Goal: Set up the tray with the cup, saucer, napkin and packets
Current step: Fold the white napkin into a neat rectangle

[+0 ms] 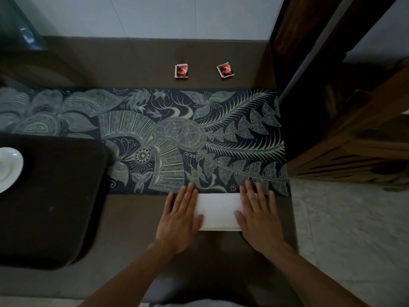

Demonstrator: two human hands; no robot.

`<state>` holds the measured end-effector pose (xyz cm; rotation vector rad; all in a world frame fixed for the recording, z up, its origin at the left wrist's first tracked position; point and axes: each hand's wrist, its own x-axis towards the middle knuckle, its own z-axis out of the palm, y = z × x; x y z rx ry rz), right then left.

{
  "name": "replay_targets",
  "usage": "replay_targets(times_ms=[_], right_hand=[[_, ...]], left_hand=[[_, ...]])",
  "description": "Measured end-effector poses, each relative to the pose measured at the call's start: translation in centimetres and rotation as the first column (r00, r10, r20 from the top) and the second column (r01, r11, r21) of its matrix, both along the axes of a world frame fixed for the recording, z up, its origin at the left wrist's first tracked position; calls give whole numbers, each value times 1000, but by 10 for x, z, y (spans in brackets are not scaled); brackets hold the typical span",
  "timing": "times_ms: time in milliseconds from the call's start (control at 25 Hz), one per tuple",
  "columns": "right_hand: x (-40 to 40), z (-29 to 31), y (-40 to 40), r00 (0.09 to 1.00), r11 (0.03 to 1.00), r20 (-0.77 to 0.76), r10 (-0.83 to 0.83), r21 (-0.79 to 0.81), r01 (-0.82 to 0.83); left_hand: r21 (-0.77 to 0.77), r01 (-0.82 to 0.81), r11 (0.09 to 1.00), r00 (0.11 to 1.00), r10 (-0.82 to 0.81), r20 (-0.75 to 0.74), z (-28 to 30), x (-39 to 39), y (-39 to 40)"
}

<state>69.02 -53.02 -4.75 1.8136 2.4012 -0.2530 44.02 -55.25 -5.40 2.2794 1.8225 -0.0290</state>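
Dim room, brown desk (pixel 132 218) under the camera. Both hands lie flat with fingers spread: left hand (pixel 179 218) on the left end of the white napkin (pixel 218 211), right hand (pixel 259 216) on the right end. The folded napkin's long axis runs left to right, along the near edge of the patterned runner (pixel 177 140). Left, the dark tray (pixel 55 196) carries a white saucer (pixel 8 168). Farther back, two red packets (pixel 182 71) and (pixel 225 69) lie apart near the pale wall (pixel 155 16).
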Motion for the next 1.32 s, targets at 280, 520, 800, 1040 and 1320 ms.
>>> replay_targets(times_ms=[280,520,800,1040,1320], right_hand=[[-35,-9,-17,991,993,-69,115,-31,-118],[12,-9,-10,998,996,3,56,-72,-56],[14,4,-4,996,985,-37,76,-151,-81],[20,34,37,994,983,-82,75,-163,-88],[8,44,51,937,916,-224,-270,-360,178]], left_hand=[[-20,76,997,997,-75,32,-7,37,-4],[-33,38,999,999,-39,-26,-10,-20,-11],[-82,55,995,998,-52,39,0,-24,-7],[-263,-100,960,990,124,74,27,-23,45],[-415,-216,884,965,258,45,37,-13,70]])
